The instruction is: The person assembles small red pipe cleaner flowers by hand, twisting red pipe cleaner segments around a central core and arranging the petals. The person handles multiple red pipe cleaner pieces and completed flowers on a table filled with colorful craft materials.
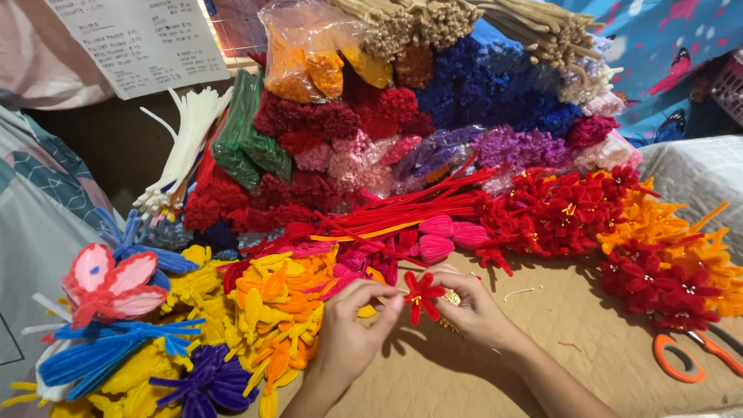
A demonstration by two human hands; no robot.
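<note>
Both hands meet over the tan quilted mat (480, 371). My left hand (352, 329) and my right hand (472, 310) pinch a small red pipe-cleaner flower (422, 296) with a yellow centre between their fingertips. Just behind them lie pink pipe-cleaner buds (441, 236) and long red stems (410, 207). Finished red flowers (565, 209) are heaped to the right, orange and yellow petal pieces (275, 306) to the left.
Orange-handled scissors (685, 354) lie at the right. Bundles of coloured pipe cleaners (464, 85) are stacked at the back, with white ones (186, 139) leaning left. Blue, purple and pink-white pieces (108, 282) crowd the left. A handwritten sheet (139, 39) hangs above.
</note>
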